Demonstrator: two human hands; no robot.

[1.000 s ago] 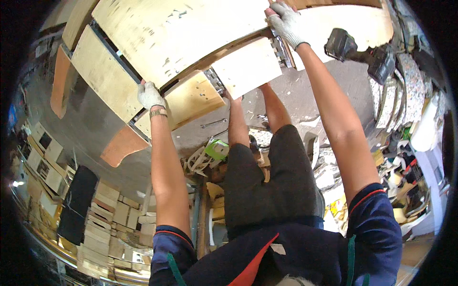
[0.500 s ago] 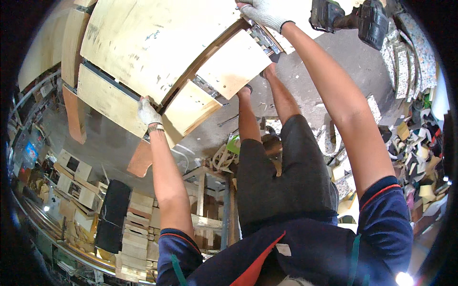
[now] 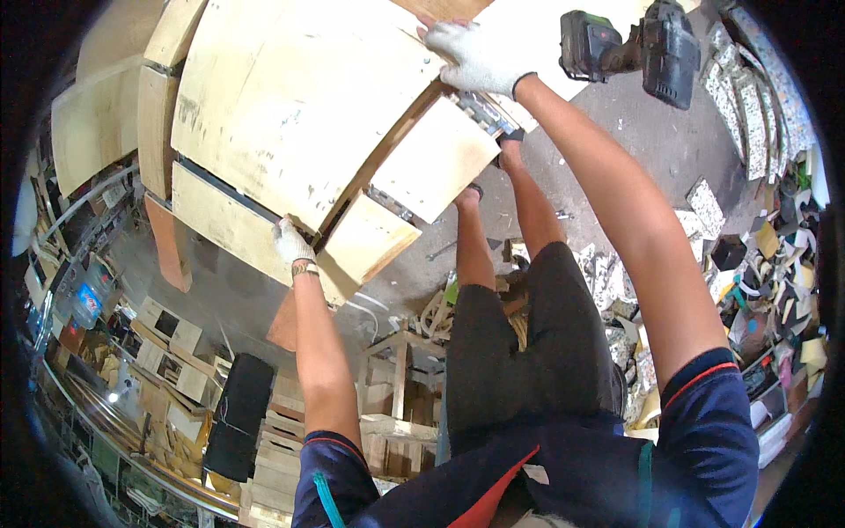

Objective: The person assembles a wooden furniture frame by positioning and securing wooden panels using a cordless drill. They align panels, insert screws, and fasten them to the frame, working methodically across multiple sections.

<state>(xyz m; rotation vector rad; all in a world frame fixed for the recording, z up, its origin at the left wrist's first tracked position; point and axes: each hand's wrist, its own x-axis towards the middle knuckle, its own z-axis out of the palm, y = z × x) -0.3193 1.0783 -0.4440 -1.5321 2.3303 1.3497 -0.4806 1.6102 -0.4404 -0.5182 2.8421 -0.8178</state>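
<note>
A broad plywood panel (image 3: 299, 106) lies before me, with narrower boards along its near edges: one board (image 3: 224, 216) to the left, two others (image 3: 436, 158) to the right joined by metal hinges (image 3: 392, 204). My left hand (image 3: 290, 245), in a white knit glove, is closed on the panel's near corner; its fingertips are partly hidden there. My right hand (image 3: 475, 60), gloved likewise, lies flat at the panel's right corner with thumb and fingers apart. To its right a black cordless drill (image 3: 664, 57) rests on a pale board.
Foam offcuts (image 3: 748, 114) and a heap of scraps (image 3: 783, 273) lie at the right. A wooden frame (image 3: 400, 378) and a black roll (image 3: 239, 418) stand near my left side. A wrench (image 3: 440, 253) is on the floor by my feet.
The whole view has shifted, so the panel and boards appear lower and further right. My right hand's fingers look more spread on the panel; my left hand stays at the same corner.
</note>
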